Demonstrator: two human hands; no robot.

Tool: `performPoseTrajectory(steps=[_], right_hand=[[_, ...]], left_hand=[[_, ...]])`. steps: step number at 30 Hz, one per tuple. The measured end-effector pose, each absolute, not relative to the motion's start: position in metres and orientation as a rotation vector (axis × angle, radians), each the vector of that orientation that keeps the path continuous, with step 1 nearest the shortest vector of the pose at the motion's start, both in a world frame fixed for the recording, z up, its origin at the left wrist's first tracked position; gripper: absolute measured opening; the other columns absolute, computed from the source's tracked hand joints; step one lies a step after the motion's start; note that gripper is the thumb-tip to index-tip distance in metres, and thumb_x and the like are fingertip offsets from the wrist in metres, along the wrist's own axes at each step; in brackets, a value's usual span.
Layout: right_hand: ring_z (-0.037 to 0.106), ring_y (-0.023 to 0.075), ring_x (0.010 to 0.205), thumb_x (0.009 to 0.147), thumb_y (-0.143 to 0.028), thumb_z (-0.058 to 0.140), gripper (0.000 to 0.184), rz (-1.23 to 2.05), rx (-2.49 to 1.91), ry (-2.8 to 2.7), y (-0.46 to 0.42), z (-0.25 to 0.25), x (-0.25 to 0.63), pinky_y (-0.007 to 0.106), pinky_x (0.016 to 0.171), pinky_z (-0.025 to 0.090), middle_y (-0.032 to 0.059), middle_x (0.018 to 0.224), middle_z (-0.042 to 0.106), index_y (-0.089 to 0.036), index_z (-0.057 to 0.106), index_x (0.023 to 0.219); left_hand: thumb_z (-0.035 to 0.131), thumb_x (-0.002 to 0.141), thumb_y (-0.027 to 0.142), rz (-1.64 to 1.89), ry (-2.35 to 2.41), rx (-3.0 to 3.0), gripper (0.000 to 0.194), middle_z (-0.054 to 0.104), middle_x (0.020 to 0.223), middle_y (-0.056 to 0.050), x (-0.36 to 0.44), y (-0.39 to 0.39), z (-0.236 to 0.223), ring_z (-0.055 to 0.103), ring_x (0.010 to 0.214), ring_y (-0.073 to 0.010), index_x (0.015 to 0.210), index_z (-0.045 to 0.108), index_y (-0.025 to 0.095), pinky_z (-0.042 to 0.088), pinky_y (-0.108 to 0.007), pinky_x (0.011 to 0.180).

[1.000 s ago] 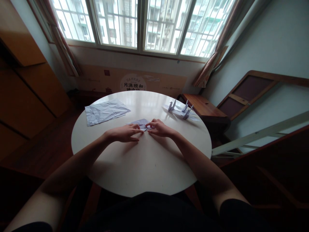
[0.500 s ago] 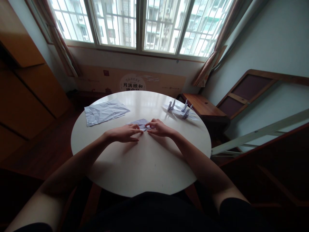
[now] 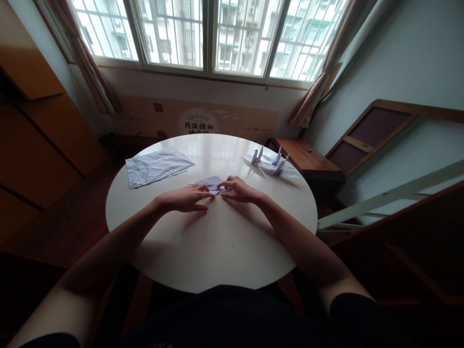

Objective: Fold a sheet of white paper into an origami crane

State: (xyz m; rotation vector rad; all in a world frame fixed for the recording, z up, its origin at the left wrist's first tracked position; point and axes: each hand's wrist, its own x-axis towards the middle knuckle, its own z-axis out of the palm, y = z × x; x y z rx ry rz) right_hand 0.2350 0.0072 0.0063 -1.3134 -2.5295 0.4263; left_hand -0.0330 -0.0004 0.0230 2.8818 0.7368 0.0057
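Note:
A small folded sheet of white paper (image 3: 213,181) lies flat near the middle of the round table, with creases across it. My left hand (image 3: 186,198) reaches in from the left, its fingers stretched out and touching the paper's near edge, while the thumb rests apart on the nearer side. Opposite it, my right hand (image 3: 239,189) has its fingers bent and its fingertips closed on the paper's right part. Both hands partly cover the paper, so its full outline is hidden.
The white round table (image 3: 217,246) carries creased paper sheets (image 3: 159,166) at the back left. Several folded paper cranes (image 3: 278,166) stand at the back right. A wooden side table (image 3: 304,157) is beyond the right edge, below a barred window (image 3: 174,34).
My view has tilted very slightly, shifting the scene a little upward. Both hands stay on the folded paper in nearly the same pose.

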Motion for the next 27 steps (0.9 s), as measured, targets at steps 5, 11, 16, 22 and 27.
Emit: performPoseTrajectory(steps=[5,11,16,22,27], right_hand=[[0.056,0.0272,0.108,0.090,-0.033,0.071,0.037,0.406,-1.311,-2.529,0.0084,0.0049,0.2352,0.043,0.101,0.044,0.0102,0.110,0.060,-0.025,0.072,0.126],[0.056,0.0258,0.105,0.089,-0.034,0.072,0.037,0.407,-1.309,-2.522,0.0093,0.0039,0.2351,0.043,0.100,0.044,0.0099,0.110,0.059,-0.025,0.072,0.126],[0.055,0.0274,0.107,0.090,-0.033,0.071,0.039,0.425,-1.304,-2.531,0.0100,0.0027,0.2361,0.044,0.099,0.044,0.0115,0.112,0.059,-0.024,0.071,0.128],[0.056,0.0274,0.106,0.090,-0.033,0.071,0.038,0.426,-1.303,-2.518,0.0101,0.0024,0.2356,0.044,0.099,0.044,0.0112,0.110,0.059,-0.024,0.072,0.126],[0.056,0.0265,0.104,0.089,-0.033,0.072,0.038,0.419,-1.298,-2.515,0.0100,0.0024,0.2360,0.042,0.098,0.045,0.0111,0.109,0.060,-0.024,0.072,0.126]], left_hand=[[0.059,0.100,0.043,0.037,0.715,2.890,0.051,0.056,0.139,-0.016,-0.0342,0.0015,0.0206,0.054,0.129,-0.0328,0.146,0.056,0.020,0.040,-0.042,0.113],[0.059,0.100,0.042,0.015,0.723,2.877,0.051,0.056,0.138,-0.017,-0.0343,0.0014,0.0217,0.055,0.127,-0.0328,0.146,0.056,0.018,0.041,-0.042,0.111],[0.058,0.101,0.044,0.055,0.707,2.894,0.050,0.057,0.138,-0.016,-0.0354,0.0025,0.0198,0.054,0.127,-0.0315,0.145,0.056,0.020,0.040,-0.041,0.112],[0.056,0.101,0.047,0.098,0.681,2.885,0.050,0.057,0.139,-0.017,-0.0365,0.0038,0.0178,0.054,0.128,-0.0330,0.144,0.058,0.020,0.041,-0.043,0.111],[0.058,0.101,0.044,0.059,0.692,2.899,0.051,0.056,0.139,-0.017,-0.0355,0.0027,0.0196,0.054,0.128,-0.0326,0.145,0.056,0.019,0.040,-0.043,0.112]])
